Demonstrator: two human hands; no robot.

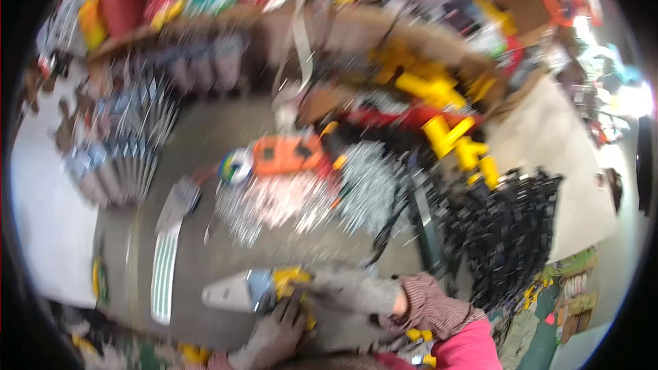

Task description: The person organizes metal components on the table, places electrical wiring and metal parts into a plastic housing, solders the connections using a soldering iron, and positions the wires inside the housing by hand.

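Observation:
Low in the middle is a tool with a flat, tapered grey blade [227,292], a bluish metal collar [260,290] and a yellow part [290,277]. My left hand [273,332], in a grey glove, is closed on the yellow part from below. My right hand [349,291], gloved in grey with a checked cuff, reaches in from the right and lies against the same yellow part. Motion smears its fingers, so their grip is unclear. To the left, a similar grey blade piece [179,202] lies by a green-and-white striped strip [164,277].
Piles of small metal parts [370,185] lie mid-table, with an orange box [288,155] and tape roll [236,166] behind. Black parts [510,233] and yellow pieces [462,144] heap at right. Stacked blade pieces [123,168] stand at left. A cluttered shelf [274,27] spans the back.

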